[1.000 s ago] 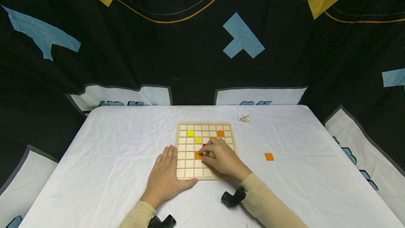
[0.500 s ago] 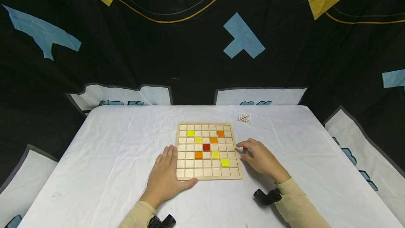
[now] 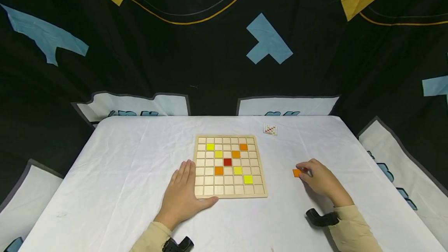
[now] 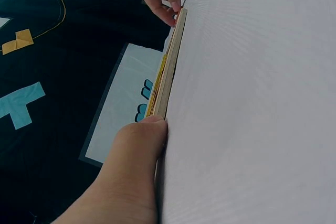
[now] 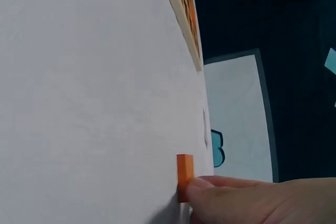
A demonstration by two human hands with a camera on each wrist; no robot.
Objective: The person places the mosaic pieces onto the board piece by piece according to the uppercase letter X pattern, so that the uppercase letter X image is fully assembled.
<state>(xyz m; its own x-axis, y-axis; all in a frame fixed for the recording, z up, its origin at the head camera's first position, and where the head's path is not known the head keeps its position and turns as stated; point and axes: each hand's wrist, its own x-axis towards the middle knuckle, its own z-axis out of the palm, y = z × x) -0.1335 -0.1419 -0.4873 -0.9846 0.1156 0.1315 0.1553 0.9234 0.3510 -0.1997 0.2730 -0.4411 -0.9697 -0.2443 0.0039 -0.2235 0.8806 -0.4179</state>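
Note:
A square wooden grid board (image 3: 231,196) lies on the white table, with several yellow and orange tiles and one red tile (image 3: 227,162) set in its cells. My left hand (image 3: 183,189) rests at its near left corner, fingers straight along the left side and thumb along the near edge. In the left wrist view, the thumb (image 4: 134,142) touches the board's rim. To the right of the board, my right hand (image 3: 320,178) pinches a loose orange tile (image 3: 296,173) by its right end. The right wrist view shows the thumb on this orange tile (image 5: 185,169), low over the cloth.
A small card (image 3: 270,129) with a coloured grid pattern lies beyond the board's far right corner. White cloth covers the table (image 3: 105,166). A black curtain (image 3: 210,69) with coloured patches hangs behind it.
My right hand has moved from the board out to the right and taken hold of the loose orange tile. A yellow tile on the board, earlier under the hand, now shows. My left hand stays put.

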